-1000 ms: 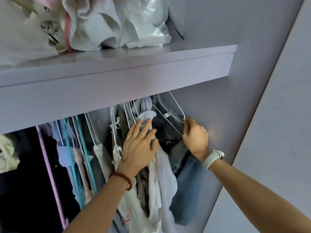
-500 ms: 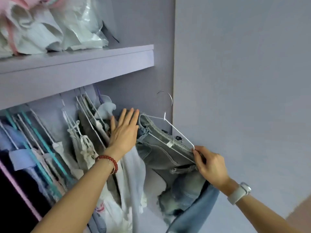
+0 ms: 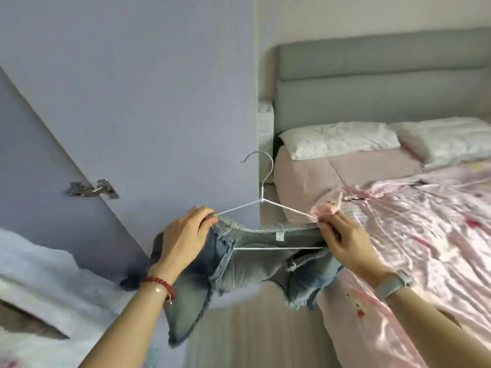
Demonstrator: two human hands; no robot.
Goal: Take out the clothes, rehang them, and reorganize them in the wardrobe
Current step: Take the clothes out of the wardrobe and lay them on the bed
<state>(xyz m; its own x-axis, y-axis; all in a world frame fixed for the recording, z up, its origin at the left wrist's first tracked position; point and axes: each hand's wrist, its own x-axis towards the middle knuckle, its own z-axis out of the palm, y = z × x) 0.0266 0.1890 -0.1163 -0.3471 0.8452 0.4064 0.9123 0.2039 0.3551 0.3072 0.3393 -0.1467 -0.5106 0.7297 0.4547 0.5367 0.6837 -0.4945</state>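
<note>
A white wire hanger (image 3: 261,201) carries faded blue denim shorts (image 3: 255,264) with frayed hems, held in the air between the wardrobe and the bed. My left hand (image 3: 183,239) grips the left end of the hanger together with the waistband. My right hand (image 3: 341,241) pinches the right end of the hanger and the waistband there. The hanger's hook points up, free of any rail. The shorts hang down below both hands.
The lilac wardrobe door (image 3: 127,102) with a metal hinge (image 3: 91,189) stands open on the left. A bed with a pink satin cover (image 3: 414,235), white pillows (image 3: 337,139) and a grey headboard (image 3: 382,83) fills the right. White fabric (image 3: 34,264) lies at lower left. Wooden floor (image 3: 252,338) shows below.
The hanger with the denim shorts came off the wardrobe rail and out into the room. My view swung right toward the bed. My left hand left the hanging clothes and took the hanger's left end.
</note>
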